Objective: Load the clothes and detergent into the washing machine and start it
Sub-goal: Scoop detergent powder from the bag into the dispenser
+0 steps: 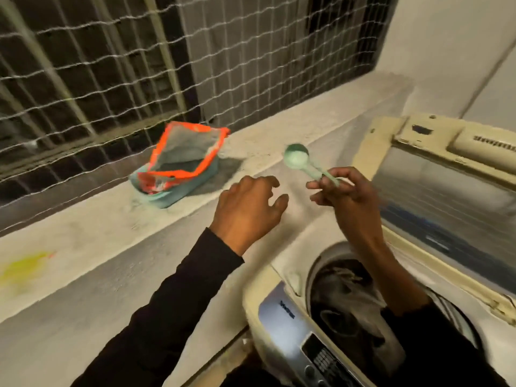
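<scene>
Head view: right hand (346,194) pinches the green detergent scoop (308,164) handle at frame centre; left hand (248,208) hovers half-open, empty.

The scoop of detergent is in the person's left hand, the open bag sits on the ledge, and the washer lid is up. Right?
Not quite. The head view shows the scoop held in the right hand; the left hand is empty. The rest is right.

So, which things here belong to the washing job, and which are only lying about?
Belong to the job:
- scoop with powder, held in the right hand
- open detergent bag on the ledge
- washing machine, lid up, clothes inside

Just there:
- yellow stain on the ledge
- window netting
- left hand, empty
</scene>
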